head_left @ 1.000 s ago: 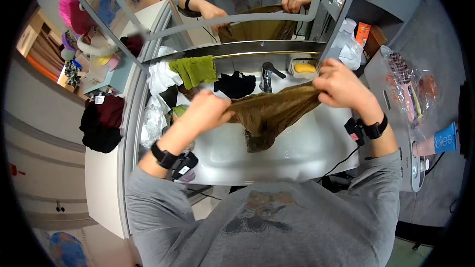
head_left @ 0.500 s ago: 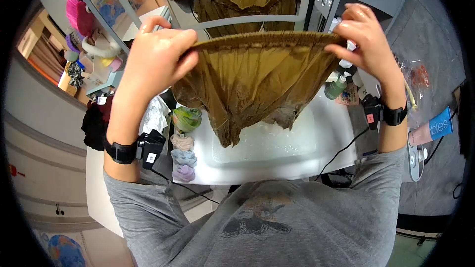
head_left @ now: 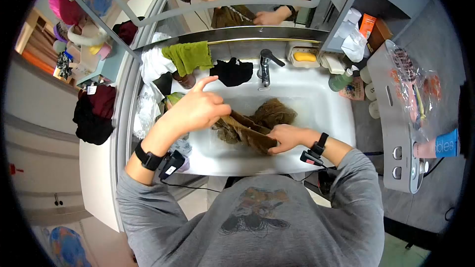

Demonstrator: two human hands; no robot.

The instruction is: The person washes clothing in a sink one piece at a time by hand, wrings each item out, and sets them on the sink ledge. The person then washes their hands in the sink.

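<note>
Wet olive-brown shorts [head_left: 273, 113] with a gathered elastic waistband lie bunched partly in the water of the white sink [head_left: 336, 141]. My left hand [head_left: 198, 109] grips the waistband on the left, its index finger sticking out. Lower and to the right, my right hand [head_left: 288, 137] pinches the other part of the band, near the front of the basin. The waistband slants down between both hands. Most of the cloth is crumpled behind it, so its full shape is hidden.
A black tap [head_left: 265, 66] rises at the back of the sink. Left of it lie a black cloth [head_left: 231, 72] and a green cloth [head_left: 188, 57]. Yellow soap [head_left: 304, 57] sits in a dish, with a green pump bottle [head_left: 340, 81] at the right rim. A mirror stands behind.
Both hands have come down from above the sink with the shorts and moved closer together. The waistband, stretched wide before, is now slack, and the cloth has dropped into the basin.
</note>
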